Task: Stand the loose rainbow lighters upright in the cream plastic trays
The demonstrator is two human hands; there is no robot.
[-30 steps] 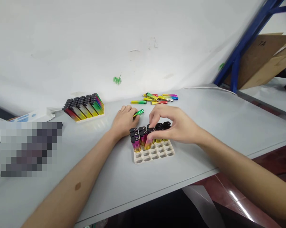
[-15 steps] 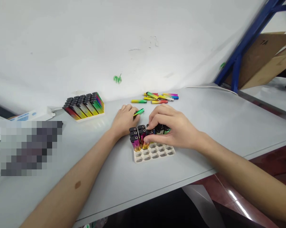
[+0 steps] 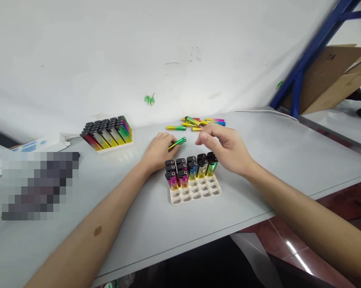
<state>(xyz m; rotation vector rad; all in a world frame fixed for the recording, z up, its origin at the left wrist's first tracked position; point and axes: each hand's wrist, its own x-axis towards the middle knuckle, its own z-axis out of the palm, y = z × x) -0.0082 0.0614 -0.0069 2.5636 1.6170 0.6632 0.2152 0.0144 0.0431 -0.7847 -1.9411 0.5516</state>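
My left hand rests on the table, its fingers closed on a green and yellow lighter whose end sticks out past the thumb. My right hand hovers just behind and right of a white tray, fingers loosely curled and nothing visible in them. Several lighters with black tops stand upright in the tray's back rows and left columns, among them a pink and yellow lighter and a blue one. Bare slots show in the front rows.
A pile of shiny loose lighters lies near the wall. At the left stands another tray packed with upright lighters. A white device and a pixelated patch are farther left; a cable and blue frame stand right.
My right hand has let go of a pink lighter, now standing in the tray, and has moved up and right towards the pile. My left hand stays nearly still with its lighter.
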